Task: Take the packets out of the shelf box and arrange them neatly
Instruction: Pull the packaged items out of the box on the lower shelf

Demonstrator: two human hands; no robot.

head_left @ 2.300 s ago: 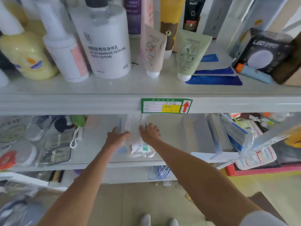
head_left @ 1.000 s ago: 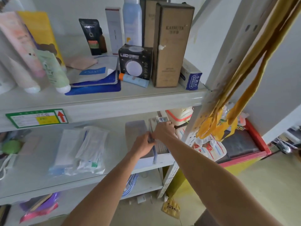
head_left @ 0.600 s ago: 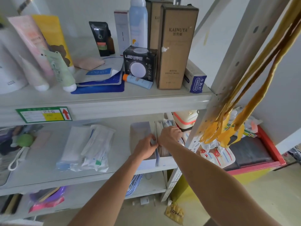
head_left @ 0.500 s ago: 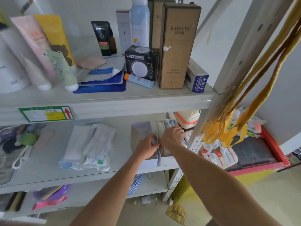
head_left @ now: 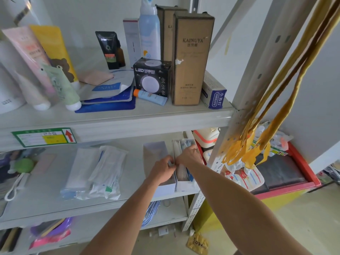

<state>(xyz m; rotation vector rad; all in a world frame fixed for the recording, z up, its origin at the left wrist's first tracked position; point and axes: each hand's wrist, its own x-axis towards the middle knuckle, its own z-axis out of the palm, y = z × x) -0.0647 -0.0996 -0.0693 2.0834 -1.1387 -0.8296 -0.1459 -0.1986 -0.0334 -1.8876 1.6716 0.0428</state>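
Note:
Two white open-top boxes stand side by side at the right end of the middle shelf. The left box (head_left: 156, 151) looks empty inside; the right box (head_left: 185, 184) holds upright packets (head_left: 182, 173). My left hand (head_left: 162, 170) grips the wall between the boxes. My right hand (head_left: 188, 156) reaches into the right box, its fingers curled on the packets. A pile of flat white packets (head_left: 95, 172) lies on the same shelf to the left.
The upper shelf edge (head_left: 128, 124) hangs just above my hands, loaded with tubes, a brown carton (head_left: 191, 59) and a black LED box (head_left: 151, 78). A shelf post (head_left: 257, 74) with yellow straps (head_left: 244, 148) stands right. A red bin (head_left: 301, 168) sits beyond it.
Both hands left the packet pile and moved right to the boxes. Over the last half second they hardly shifted; the right hand reaches a little deeper into the right box.

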